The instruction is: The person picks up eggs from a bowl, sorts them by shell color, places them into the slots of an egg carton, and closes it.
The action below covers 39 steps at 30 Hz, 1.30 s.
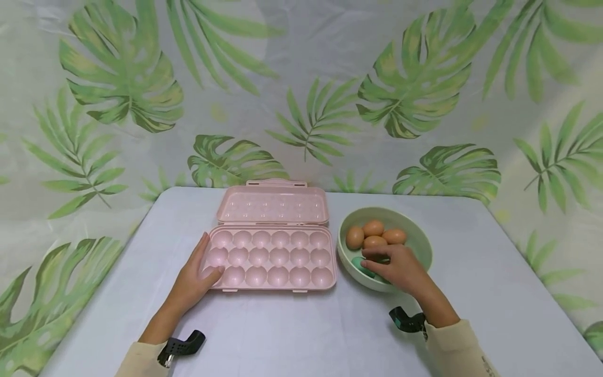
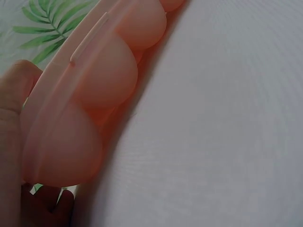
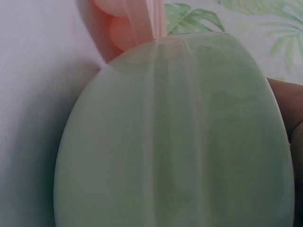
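A pink plastic egg box (image 1: 272,287) lies open, its lid (image 1: 273,207) folded back and the rows of round hollows bare. My left hand (image 1: 193,277) grips its left end, thumb over the front corner of the rim and fingers along the side. In the left wrist view, the thumb (image 2: 16,87) lies against the box's rim. My right hand (image 1: 398,267) reaches into a pale green bowl (image 1: 419,235), thumb and fingers apart. Its thumb overlaps a green egg (image 1: 359,263), while the fingertips are close over a brown egg (image 1: 375,241). The palm's underside is hidden.
Several brown eggs (image 1: 355,237) cluster toward the back of the bowl. The bowl stands just right of the egg box on a white-covered table (image 1: 282,335). A leaf-print cloth (image 1: 320,63) hangs behind. Both wrists wear black camera mounts (image 1: 181,344).
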{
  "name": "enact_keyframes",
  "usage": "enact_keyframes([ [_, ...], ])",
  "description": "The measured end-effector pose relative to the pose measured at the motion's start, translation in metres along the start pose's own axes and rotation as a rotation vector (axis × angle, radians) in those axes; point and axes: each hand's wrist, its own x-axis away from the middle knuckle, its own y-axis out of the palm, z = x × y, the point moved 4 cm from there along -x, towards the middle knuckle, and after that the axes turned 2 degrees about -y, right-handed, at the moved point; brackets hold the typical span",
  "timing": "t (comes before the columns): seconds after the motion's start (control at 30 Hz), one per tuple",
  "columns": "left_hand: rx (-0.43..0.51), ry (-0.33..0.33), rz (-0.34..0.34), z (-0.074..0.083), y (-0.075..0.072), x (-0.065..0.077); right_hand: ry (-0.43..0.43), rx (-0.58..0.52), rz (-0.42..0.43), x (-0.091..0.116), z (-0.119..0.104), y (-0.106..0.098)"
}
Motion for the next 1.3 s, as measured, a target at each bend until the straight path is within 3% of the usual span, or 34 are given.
enact_keyframes([
  [0.27,0.007,0.006,0.015,-0.001,0.000,0.000,-0.013,-0.023,-0.043,-0.001,-0.001,0.001],
  [0.7,0.026,-0.017,-0.006,-0.001,-0.001,-0.001,-0.106,0.004,-0.028,-0.012,-0.009,0.008],
  [1.3,0.003,-0.010,0.000,0.001,0.002,0.000,-0.060,0.042,0.003,-0.014,-0.006,0.020],
])
